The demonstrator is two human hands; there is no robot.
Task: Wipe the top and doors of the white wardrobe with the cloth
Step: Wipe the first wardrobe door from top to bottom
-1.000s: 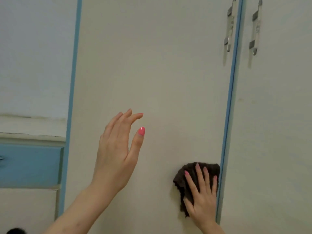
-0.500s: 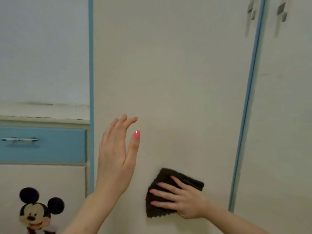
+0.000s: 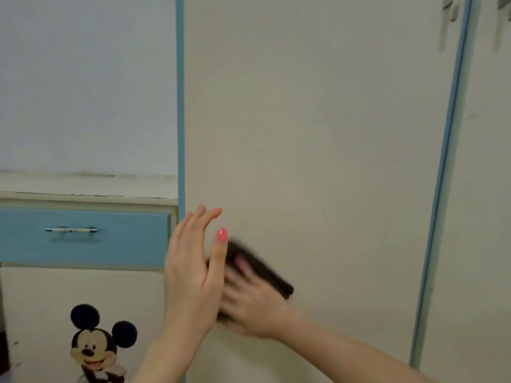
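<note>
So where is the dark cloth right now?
In the head view the dark cloth lies low on the wardrobe door, pressed flat under the right hand, just right of the raised left hand.

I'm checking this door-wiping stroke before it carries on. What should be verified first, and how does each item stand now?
1. Dark cloth lies against the wardrobe door: ok.
2. Right hand presses on the cloth with flat fingers: ok, though blurred.
3. Left hand holds nothing, raised with straight fingers: ok.
4. Left hand out of the cloth's way: not ok, it overlaps the cloth's left end.
5. Cloth clean enough: cannot tell.
6. Door area above the cloth already wiped: cannot tell.
</note>
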